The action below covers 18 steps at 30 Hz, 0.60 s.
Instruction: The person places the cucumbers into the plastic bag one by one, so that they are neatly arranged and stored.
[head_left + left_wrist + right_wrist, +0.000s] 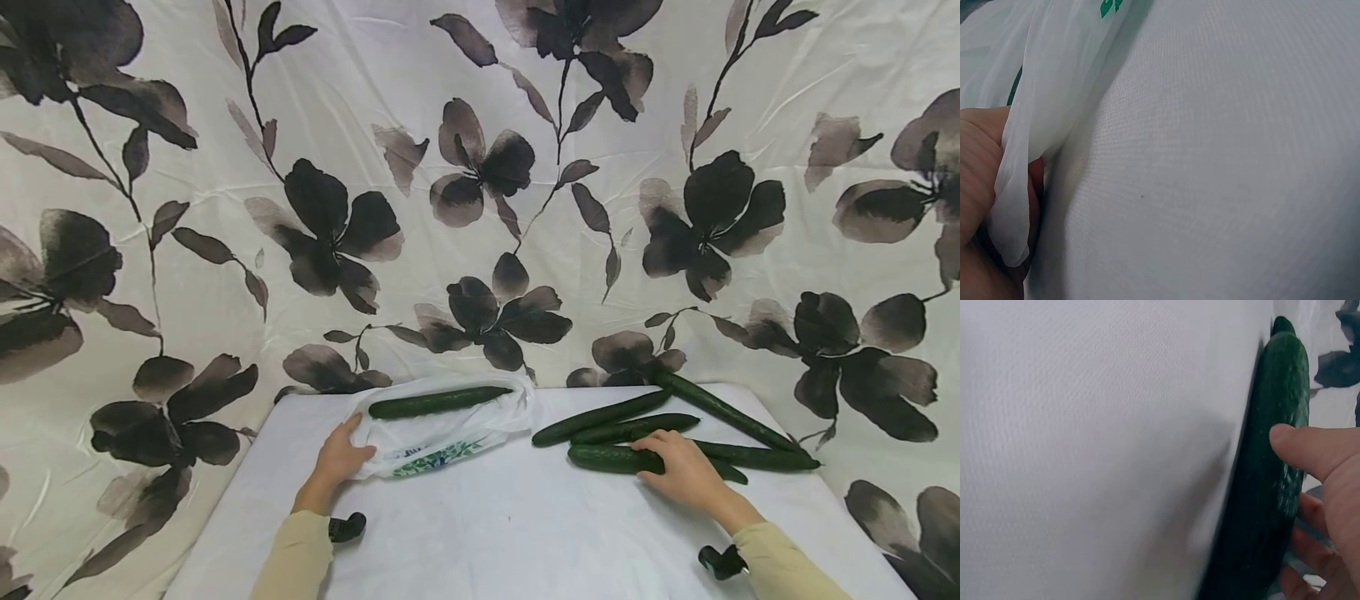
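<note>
My left hand [339,458] grips the open edge of a white plastic bag [405,432] with green and blue print. In the left wrist view a fold of the bag [1060,81] runs between thumb and fingers. One cucumber [440,402] lies inside the bag. On the right, my right hand [684,471] holds the nearest cucumber [603,458] of a loose group. The right wrist view has the thumb against the near side of that cucumber [1266,462], with the fingers curled round its far side.
Several more cucumbers lie beside and behind the held one, among them a long slanting cucumber [727,410] at the back right. A white cloth [510,533] covers the table. Behind it hangs a floral curtain [480,242]. Dark wrist devices [347,527] sit at both sleeves.
</note>
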Each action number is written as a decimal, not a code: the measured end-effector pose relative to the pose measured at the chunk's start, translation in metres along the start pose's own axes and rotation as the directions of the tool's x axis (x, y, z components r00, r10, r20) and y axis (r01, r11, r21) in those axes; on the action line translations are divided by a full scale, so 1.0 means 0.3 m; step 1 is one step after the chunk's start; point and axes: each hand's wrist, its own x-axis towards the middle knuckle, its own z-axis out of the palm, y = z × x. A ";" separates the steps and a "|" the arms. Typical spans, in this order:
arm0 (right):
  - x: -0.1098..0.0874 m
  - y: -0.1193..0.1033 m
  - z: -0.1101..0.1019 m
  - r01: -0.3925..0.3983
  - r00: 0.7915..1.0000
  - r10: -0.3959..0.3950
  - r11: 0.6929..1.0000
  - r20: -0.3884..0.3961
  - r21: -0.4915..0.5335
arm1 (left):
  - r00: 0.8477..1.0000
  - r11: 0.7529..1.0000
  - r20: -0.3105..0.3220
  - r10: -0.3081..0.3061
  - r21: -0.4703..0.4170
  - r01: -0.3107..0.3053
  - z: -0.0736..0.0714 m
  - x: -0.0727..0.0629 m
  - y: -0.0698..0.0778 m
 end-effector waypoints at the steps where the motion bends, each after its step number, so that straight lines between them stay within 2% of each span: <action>1: -0.001 0.007 0.003 -0.013 1.000 0.013 1.000 0.000 -0.001 | 1.000 1.000 -0.001 0.002 0.004 -0.002 0.001 0.000 0.000; 5: 0.000 0.029 0.014 -0.035 0.999 0.034 0.999 0.020 0.037 | 1.000 1.000 -0.004 -0.004 0.009 0.004 0.006 -0.002 -0.002; 13: 0.014 0.040 0.012 -0.034 0.998 0.026 0.991 0.058 0.131 | 1.000 1.000 -0.015 0.018 0.019 -0.018 0.006 0.000 -0.001; 18: 0.010 0.035 0.015 -0.006 0.994 -0.017 0.977 0.104 0.212 | 1.000 1.000 -0.011 0.013 0.028 -0.012 -0.001 -0.002 -0.002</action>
